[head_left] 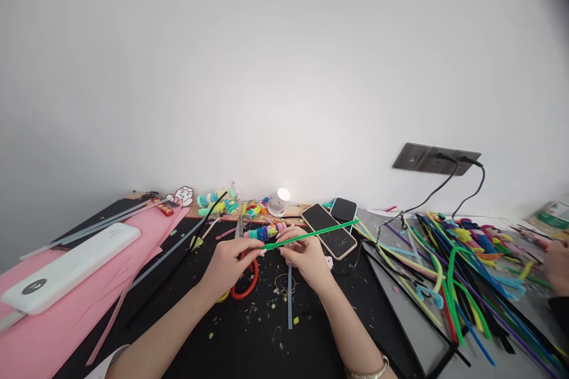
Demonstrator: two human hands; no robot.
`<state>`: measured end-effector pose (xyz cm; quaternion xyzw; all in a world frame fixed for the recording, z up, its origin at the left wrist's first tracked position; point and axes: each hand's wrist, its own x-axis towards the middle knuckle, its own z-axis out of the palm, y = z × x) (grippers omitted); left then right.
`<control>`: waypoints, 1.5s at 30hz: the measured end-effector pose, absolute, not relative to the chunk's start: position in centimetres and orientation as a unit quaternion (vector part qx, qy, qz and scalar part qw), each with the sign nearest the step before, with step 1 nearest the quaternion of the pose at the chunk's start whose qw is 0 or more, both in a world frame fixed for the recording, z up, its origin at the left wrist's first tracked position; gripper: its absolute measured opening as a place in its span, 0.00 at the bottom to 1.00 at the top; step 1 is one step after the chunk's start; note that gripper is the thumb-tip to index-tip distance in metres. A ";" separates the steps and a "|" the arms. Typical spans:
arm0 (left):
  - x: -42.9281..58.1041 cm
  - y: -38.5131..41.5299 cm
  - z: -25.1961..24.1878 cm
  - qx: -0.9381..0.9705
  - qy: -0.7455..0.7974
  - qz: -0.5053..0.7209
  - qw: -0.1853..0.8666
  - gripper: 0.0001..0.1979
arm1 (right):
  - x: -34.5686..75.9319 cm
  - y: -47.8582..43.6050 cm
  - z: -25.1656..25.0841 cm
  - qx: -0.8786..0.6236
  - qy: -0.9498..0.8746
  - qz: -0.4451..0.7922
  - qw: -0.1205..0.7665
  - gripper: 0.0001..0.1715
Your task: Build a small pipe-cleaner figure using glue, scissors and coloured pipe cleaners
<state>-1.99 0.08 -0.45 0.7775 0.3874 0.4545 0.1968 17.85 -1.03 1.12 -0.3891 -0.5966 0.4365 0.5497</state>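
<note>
A green pipe cleaner [329, 230] slants up to the right above the black mat. My left hand [231, 266] pinches it near its left end, and my right hand [311, 259] grips it just beside, fingertips almost meeting. What lies between the fingertips is partly hidden. Under my left hand lie scissors [251, 284] with red handles, their blades pointing away. Just beyond my hands is a roll of multicoloured fuzzy pieces [262, 233]. Below my fingers, a grey-blue strip [290, 305] lies near a thin gold-coloured ring [283, 284].
Two phones [329, 231] and a white paper cup [279, 201] stand toward the wall. On the left, a white power bank [71, 266] rests on pink sheets [26, 340]. Many pipe cleaners [471, 284] spread across the right, near another person's hand [556, 266]. Cables hang from a wall socket [438, 158].
</note>
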 end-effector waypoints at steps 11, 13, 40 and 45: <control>-2.0 0.3 -0.7 0.768 0.397 0.473 0.170 0.06 | 17.9 -1.3 1.4 -0.426 -0.533 0.457 0.570 0.12; -2.0 0.2 -0.7 0.764 0.403 0.472 0.175 0.06 | 17.9 -1.2 1.5 -0.416 -0.521 0.444 0.599 0.11; -1.6 -0.1 0.1 0.695 0.417 0.471 0.349 0.07 | 17.9 -1.2 1.1 -0.398 -0.471 0.495 0.612 0.16; -1.5 -0.1 0.2 0.664 0.417 0.472 0.402 0.08 | 17.8 -1.2 1.2 -0.402 -0.469 0.508 0.601 0.17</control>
